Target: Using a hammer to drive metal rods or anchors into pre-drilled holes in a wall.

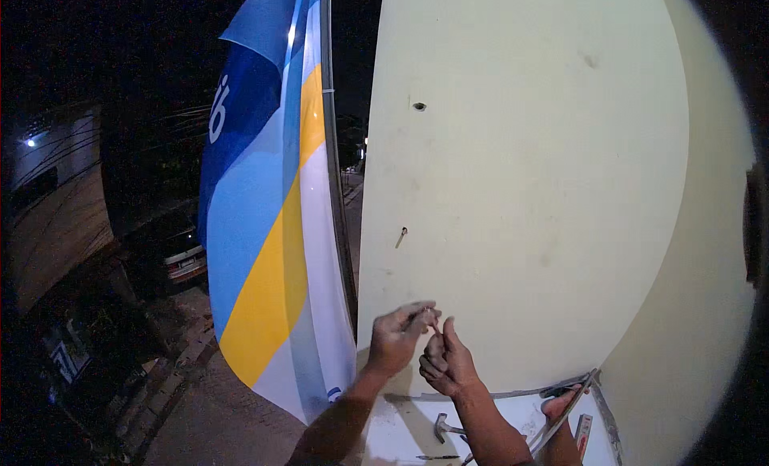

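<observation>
In front of the pale wall, my left hand is closed in a pinch at its fingertips. Close beside it on the right, my right hand has its fingers curled and its thumb raised. Both sets of fingertips meet around something small and thin, too small and blurred to name. Above them, a metal bolt sticks out of the wall, tilted downward. Higher up there is a dark round hole in the wall. Neither hand touches the bolt or the hole.
Below my hands is a white ledge with a hammer, a thin dark pen-like tool and a red-and-white bar. A bare foot rests by a metal frame. A coloured banner hangs left, above a dark street with a parked car.
</observation>
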Action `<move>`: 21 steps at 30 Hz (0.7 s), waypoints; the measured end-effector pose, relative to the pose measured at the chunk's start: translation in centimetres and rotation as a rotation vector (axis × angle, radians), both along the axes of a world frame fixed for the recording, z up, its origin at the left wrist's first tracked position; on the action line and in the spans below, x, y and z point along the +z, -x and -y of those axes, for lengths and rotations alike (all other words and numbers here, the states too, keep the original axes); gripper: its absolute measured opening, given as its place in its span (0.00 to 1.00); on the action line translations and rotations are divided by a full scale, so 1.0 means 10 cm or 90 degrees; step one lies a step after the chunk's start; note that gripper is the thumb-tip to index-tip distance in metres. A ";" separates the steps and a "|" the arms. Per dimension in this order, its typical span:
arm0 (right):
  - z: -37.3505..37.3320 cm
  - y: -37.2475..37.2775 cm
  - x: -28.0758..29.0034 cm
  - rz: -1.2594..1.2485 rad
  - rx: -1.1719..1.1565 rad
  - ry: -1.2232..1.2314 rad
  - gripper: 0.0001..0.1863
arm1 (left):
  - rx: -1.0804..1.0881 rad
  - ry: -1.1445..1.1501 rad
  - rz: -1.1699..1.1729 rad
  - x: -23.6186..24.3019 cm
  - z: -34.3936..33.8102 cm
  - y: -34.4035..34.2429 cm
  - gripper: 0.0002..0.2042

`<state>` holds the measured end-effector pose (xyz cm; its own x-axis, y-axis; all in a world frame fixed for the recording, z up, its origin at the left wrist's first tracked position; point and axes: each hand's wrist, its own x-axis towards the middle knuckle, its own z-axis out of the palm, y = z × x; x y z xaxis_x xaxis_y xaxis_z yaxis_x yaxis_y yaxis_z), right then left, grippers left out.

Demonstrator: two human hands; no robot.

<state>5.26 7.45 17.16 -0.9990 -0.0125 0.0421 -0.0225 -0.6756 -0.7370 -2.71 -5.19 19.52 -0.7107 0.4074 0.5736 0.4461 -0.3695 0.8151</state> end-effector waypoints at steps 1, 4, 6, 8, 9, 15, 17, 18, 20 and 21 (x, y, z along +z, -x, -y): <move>-0.04 0.02 0.01 -0.002 -0.016 -0.025 0.39 | 0.010 -0.048 -0.023 0.13 -0.01 0.10 0.15; -0.18 0.07 -0.16 -0.033 -0.231 -0.327 0.41 | 0.132 -0.122 -0.059 0.85 -0.10 0.54 0.13; -0.39 0.00 -0.48 0.008 -0.244 -0.499 0.32 | 0.277 -0.233 -0.192 1.54 -0.24 0.92 0.12; -0.65 -0.12 -0.96 0.097 -0.249 -0.671 0.21 | 0.262 -0.374 -0.300 2.20 -0.41 1.24 0.11; -0.80 -0.22 -1.24 0.071 -0.270 -0.768 0.22 | 0.311 -0.367 -0.324 2.47 -0.48 1.38 0.10; -1.76 -0.81 -2.89 0.390 -0.237 -1.027 0.26 | 0.228 -0.415 -0.289 2.94 -0.85 1.67 0.09; -1.99 -1.03 -3.36 0.401 -0.250 -1.094 0.25 | 0.207 -0.460 -0.290 2.92 -0.90 1.68 0.09; -2.09 -1.13 -3.56 0.398 -0.248 -1.096 0.25 | 0.202 -0.482 -0.262 2.91 -0.92 1.69 0.09; -2.23 -1.27 -3.88 0.271 -0.253 -1.180 0.24 | 0.205 -0.511 -0.302 2.93 -0.95 1.73 0.09; -2.25 -1.31 -4.00 0.269 -0.254 -1.180 0.24 | 0.240 -0.485 -0.337 2.94 -0.97 1.76 0.09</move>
<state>18.40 29.91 -22.86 -0.8960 0.4423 0.0394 0.3881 0.8232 -0.4143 -20.27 4.54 48.90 -0.2947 -0.4005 0.8676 0.8790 -0.4698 0.0816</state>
